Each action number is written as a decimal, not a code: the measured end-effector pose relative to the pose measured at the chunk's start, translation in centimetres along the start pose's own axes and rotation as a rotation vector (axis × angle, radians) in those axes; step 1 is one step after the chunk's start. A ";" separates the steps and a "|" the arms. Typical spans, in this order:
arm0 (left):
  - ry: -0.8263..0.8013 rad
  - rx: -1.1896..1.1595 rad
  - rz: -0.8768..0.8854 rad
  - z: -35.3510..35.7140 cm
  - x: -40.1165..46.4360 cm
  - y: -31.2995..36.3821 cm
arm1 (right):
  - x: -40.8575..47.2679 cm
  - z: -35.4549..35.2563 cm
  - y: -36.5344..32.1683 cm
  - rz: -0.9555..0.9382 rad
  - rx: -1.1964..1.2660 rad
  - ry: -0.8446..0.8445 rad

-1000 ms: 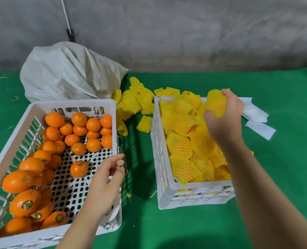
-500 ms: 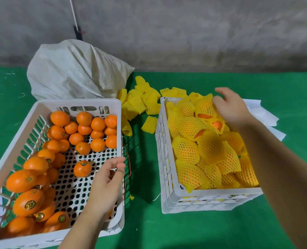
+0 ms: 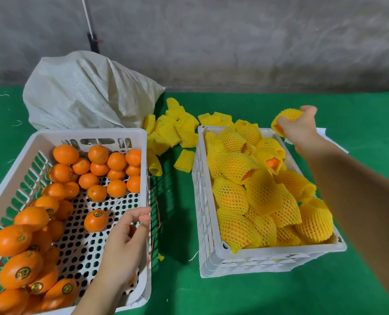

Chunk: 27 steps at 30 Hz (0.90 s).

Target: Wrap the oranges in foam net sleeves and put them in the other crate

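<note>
The left white crate point(image 3: 86, 134) holds several bare oranges; one orange point(image 3: 96, 220) lies alone on its perforated floor. My left hand point(image 3: 125, 244) hovers over that crate's right side, fingers loosely curled, holding nothing. The right white crate point(image 3: 271, 253) is piled with oranges in yellow foam net sleeves. My right hand point(image 3: 301, 128) grips a wrapped orange point(image 3: 285, 119) above the crate's far right corner. Loose empty sleeves point(image 3: 173, 130) lie in a heap between the crates at the back.
A grey woven sack point(image 3: 86, 92) sits behind the left crate. White paper sheets point(image 3: 321, 133) lie beyond the right crate, partly hidden by my arm. A thin red cord point(image 3: 157, 214) hangs by the left crate. Green cloth point(image 3: 177, 223) covers the table; a concrete wall stands behind.
My right hand was over the wrapped oranges in the crate; now it is further back right, gripping a wrapped orange. My left hand has barely moved.
</note>
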<state>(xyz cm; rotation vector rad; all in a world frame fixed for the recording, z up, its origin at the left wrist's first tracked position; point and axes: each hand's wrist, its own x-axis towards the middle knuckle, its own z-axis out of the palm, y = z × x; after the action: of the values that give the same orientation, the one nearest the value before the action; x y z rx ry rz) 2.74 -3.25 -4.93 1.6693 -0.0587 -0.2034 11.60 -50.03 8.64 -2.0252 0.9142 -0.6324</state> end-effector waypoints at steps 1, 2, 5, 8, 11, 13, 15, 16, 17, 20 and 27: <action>0.004 -0.002 0.005 0.0 0.0 0.1 | 0.5 0.2 0.4 -0.008 -0.077 -0.049; 0.010 0.003 0.011 0.1 0.0 0.2 | 0.7 0.6 0.9 -0.040 -0.162 -0.105; 0.058 -0.005 0.005 0.7 0.1 0.5 | 1.4 2.2 2.7 -0.178 -0.343 -0.235; 0.101 -0.019 -0.036 1.5 0.4 1.3 | 3.2 3.3 3.1 -0.141 -0.419 -0.280; 0.129 -0.014 -0.028 2.1 0.8 1.1 | 5.2 3.6 2.1 -0.075 -0.460 -0.257; 0.181 -0.060 -0.026 2.3 0.9 0.5 | 5.7 4.3 2.4 -0.109 -0.460 -0.222; 0.203 -0.099 -0.027 2.4 1.1 0.0 | 5.2 5.1 3.4 -0.124 -0.551 -0.262; 0.199 -0.102 -0.019 2.5 1.1 -0.2 | 5.3 5.1 3.5 -0.125 -0.601 -0.291; 0.194 -0.085 -0.012 2.5 1.1 -0.3 | 5.8 4.7 3.1 -0.137 -0.664 -0.319; 0.181 -0.041 0.012 2.3 1.3 -0.8 | 7.3 2.6 0.6 -0.197 -0.787 -0.367; 0.130 0.063 0.076 2.4 1.3 -0.5 | 2.8 3.2 4.3 -0.209 -0.594 -0.365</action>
<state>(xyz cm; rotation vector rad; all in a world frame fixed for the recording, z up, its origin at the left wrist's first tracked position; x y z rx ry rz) 3.55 -5.75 -5.80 1.7355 -0.0311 -0.0358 13.90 -52.50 3.67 -2.6751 0.7251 -0.0753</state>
